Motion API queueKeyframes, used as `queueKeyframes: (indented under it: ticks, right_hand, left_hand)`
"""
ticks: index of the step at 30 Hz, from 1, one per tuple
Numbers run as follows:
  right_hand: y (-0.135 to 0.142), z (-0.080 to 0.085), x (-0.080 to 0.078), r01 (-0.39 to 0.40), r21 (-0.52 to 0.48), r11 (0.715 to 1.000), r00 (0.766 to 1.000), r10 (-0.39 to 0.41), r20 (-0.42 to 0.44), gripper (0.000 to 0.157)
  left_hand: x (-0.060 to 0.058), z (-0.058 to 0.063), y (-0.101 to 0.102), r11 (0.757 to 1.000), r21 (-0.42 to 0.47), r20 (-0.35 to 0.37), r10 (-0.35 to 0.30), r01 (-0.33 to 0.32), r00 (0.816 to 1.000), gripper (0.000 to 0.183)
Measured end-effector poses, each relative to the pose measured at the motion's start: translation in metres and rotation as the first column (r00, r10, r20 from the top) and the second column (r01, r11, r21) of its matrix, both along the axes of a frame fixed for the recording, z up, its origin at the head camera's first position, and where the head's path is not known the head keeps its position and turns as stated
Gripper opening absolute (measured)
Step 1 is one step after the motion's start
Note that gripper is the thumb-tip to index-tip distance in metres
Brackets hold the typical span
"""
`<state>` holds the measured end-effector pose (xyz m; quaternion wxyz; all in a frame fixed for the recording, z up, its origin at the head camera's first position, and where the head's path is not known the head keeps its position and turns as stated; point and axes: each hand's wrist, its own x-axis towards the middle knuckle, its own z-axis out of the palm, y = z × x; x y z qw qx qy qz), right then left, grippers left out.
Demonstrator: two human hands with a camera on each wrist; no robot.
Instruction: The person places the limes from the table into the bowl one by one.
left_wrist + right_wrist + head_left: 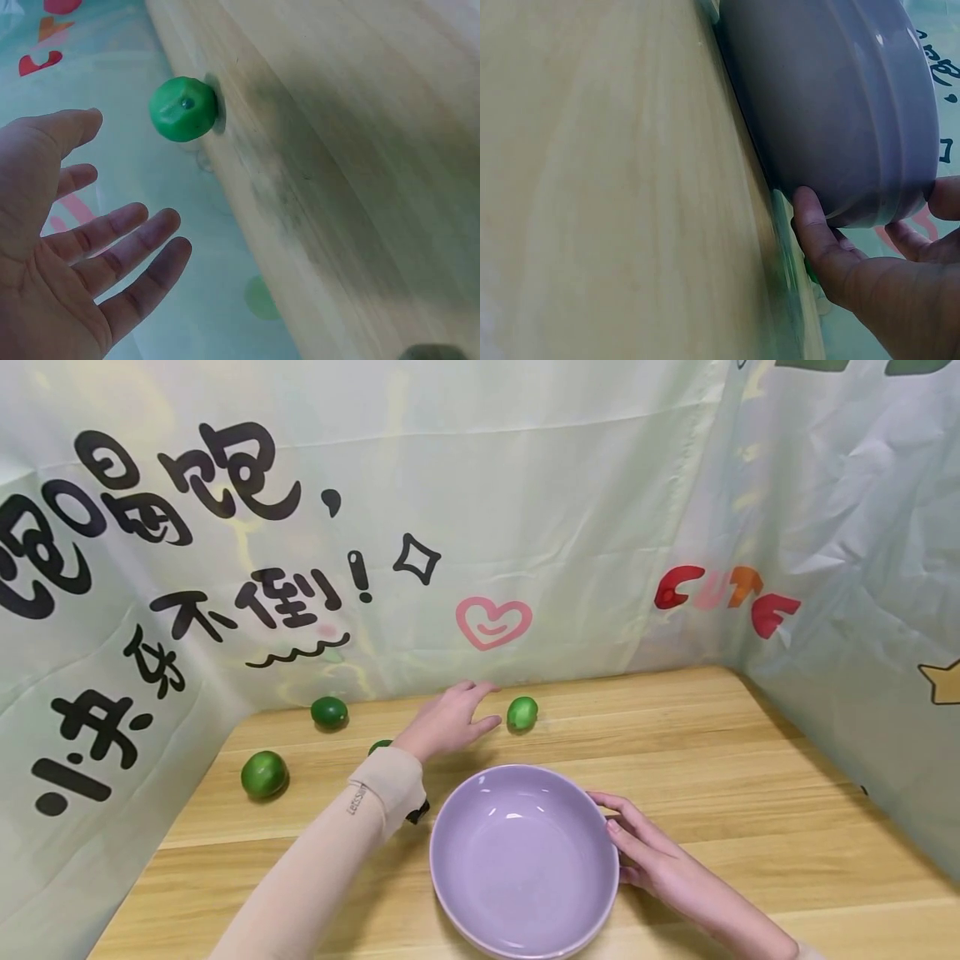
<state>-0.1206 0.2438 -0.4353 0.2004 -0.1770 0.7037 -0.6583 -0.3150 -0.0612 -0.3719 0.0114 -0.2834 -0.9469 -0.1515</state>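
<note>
My left hand (450, 720) reaches over the back of the table, its fingers spread and holding nothing. Just to its right lies a green lime (522, 714). The left wrist view shows this same lime (184, 109) beyond the fingertips, apart from them. A lilac bowl (525, 860) stands at the front, with nothing inside it. Against the bowl's right outer wall rests my right hand (648, 852). The right wrist view shows its fingers and thumb touching the bowl (832, 112) from outside, fairly straight and spread along the wall.
On the left of the wooden table (750, 793) lie a larger green lime (264, 774) and a dark green one (329, 713). Another green fruit (380, 745) is mostly hidden behind my left wrist. Printed cloth (570, 527) hangs around the back and sides.
</note>
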Motion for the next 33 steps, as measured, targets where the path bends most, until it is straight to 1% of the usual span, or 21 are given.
queueKeyframes:
  ticks: [5, 10, 14, 17, 22, 25, 33]
  right_hand:
    - [0.001, 0.0, 0.0, -0.004, -0.022, 1.0, 1.0, 0.004, 0.006, 0.051]
    - [0.002, 0.0, -0.001, -0.008, -0.042, 0.999, 1.0, 0.009, 0.008, 0.049]
    - [0.002, 0.0, -0.001, -0.016, -0.054, 0.998, 1.0, 0.016, 0.002, 0.049]
    - [0.003, 0.0, -0.001, -0.02, -0.063, 0.998, 1.0, 0.021, 0.007, 0.048]
    - [0.003, -0.001, -0.001, -0.031, -0.077, 0.997, 0.999, 0.032, 0.004, 0.048]
    - [0.002, -0.001, -0.001, -0.034, -0.08, 0.996, 0.999, 0.035, 0.006, 0.048]
    - [0.002, 0.0, 0.0, -0.028, -0.074, 0.997, 0.999, 0.029, 0.014, 0.048]
  left_hand:
    - [-0.007, -0.002, 0.011, 0.997, -0.056, -0.016, -0.056, 0.055, 0.998, 0.062]
    - [-0.013, -0.001, 0.02, 0.986, -0.127, -0.041, -0.112, 0.106, 0.993, 0.062]
    - [-0.015, 0.0, 0.028, 0.98, -0.15, -0.03, -0.14, 0.134, 0.99, 0.06]
    - [-0.016, 0.0, 0.034, 0.977, -0.149, -0.001, -0.152, 0.15, 0.988, 0.061]
    - [-0.019, -0.005, 0.042, 0.969, -0.184, 0.015, -0.162, 0.162, 0.987, 0.063]
    - [-0.02, -0.008, 0.045, 0.965, -0.205, 0.022, -0.161, 0.162, 0.987, 0.065]
    - [-0.023, -0.011, 0.048, 0.966, -0.209, 0.069, -0.142, 0.153, 0.987, 0.067]
